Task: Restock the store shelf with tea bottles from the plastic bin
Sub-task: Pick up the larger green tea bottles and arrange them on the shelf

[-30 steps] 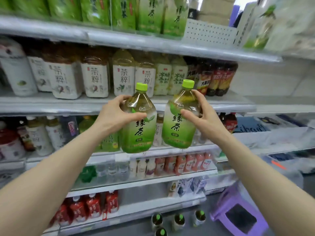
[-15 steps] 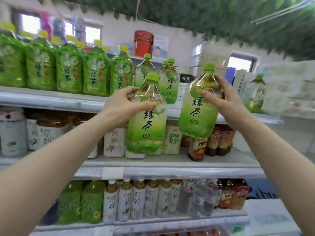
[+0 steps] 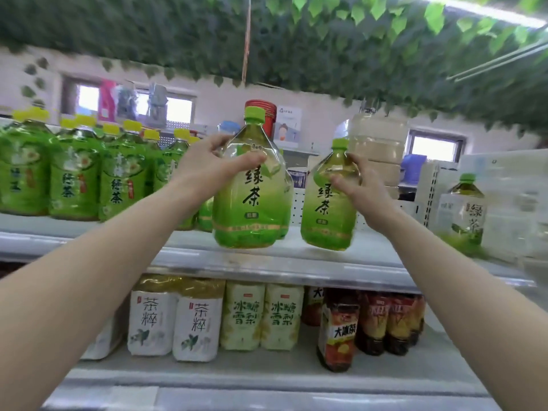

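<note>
My left hand (image 3: 207, 167) grips one tea bottle (image 3: 252, 197) by the shoulder, fingers curled round it, because the neck is too slim to steady its weight. My right hand (image 3: 360, 188) holds a second bottle (image 3: 326, 209) the same way. Both hang just above the top shelf (image 3: 296, 256), upright so they can land flat in the gap right of the green row (image 3: 74, 173). The bin is out of view
</note>
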A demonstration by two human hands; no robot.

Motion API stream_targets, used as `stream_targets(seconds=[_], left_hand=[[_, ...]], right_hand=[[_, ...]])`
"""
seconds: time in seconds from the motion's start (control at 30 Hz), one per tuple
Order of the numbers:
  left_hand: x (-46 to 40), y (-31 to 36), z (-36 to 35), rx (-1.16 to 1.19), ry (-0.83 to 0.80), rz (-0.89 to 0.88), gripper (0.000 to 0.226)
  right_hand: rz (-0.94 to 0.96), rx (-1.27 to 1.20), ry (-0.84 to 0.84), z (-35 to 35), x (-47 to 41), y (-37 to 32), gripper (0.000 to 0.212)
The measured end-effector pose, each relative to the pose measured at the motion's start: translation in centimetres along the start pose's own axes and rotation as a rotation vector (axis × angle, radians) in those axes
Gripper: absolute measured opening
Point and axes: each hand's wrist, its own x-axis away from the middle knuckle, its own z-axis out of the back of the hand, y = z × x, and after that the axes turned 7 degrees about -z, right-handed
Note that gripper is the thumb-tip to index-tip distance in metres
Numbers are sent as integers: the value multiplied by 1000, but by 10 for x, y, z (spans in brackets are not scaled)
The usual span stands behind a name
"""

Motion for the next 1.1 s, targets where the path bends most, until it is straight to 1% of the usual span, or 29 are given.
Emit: stream_targets(seconds=[0.13, 0.23, 0.3, 0.37, 0.4, 0.47, 0.57, 0.7, 0.9, 0.97, 1.0, 1.03, 1.07, 1.1], left_hand=[[-11, -6, -19, -64, 1, 10, 103], [-19, -13, -27, -87, 0, 19, 103], [-22, -19, -31, -90, 3, 29, 108], [-24, -24, -36, -92, 12, 34, 115], [-24, -27, -39, -94, 15, 35, 116], [-27, -32, -42, -102, 19, 41, 116], [-32, -39, -45, -106, 20, 52, 115], [-37, -48, -48, -117, 37, 52, 103], [-40, -49, -54, -137, 24, 77, 104], [-39, -46, -57, -136, 24, 81, 103], [-39, -46, -59, -129, 22, 79, 102], [-40, -46, -61, -124, 19, 75, 102], [-40, -44, -63, -122, 14, 77, 102], [-41, -45, -65, -127, 11, 84, 102]], right_hand=[[-3, 16, -4, -9, -16, 28, 62], [15, 13, -20, -10, -20, 35, 62], [63, 169, -21, -6, -22, 39, 67], [63, 433, -14, 3, -27, 42, 83], [42, 524, -23, 6, -29, 42, 92], [31, 595, -40, 9, -31, 45, 101], [31, 549, -46, 1, -37, 51, 98], [-26, 513, -75, -15, -60, 64, 96], [-125, 495, -119, -37, -94, 77, 101], [-95, 683, -79, -42, -94, 74, 96], [-1, 763, -15, -43, -88, 68, 90], [137, 746, 77, -44, -79, 61, 80], [259, 628, 139, -45, -68, 52, 67], [291, 431, 110, -44, -56, 42, 53]])
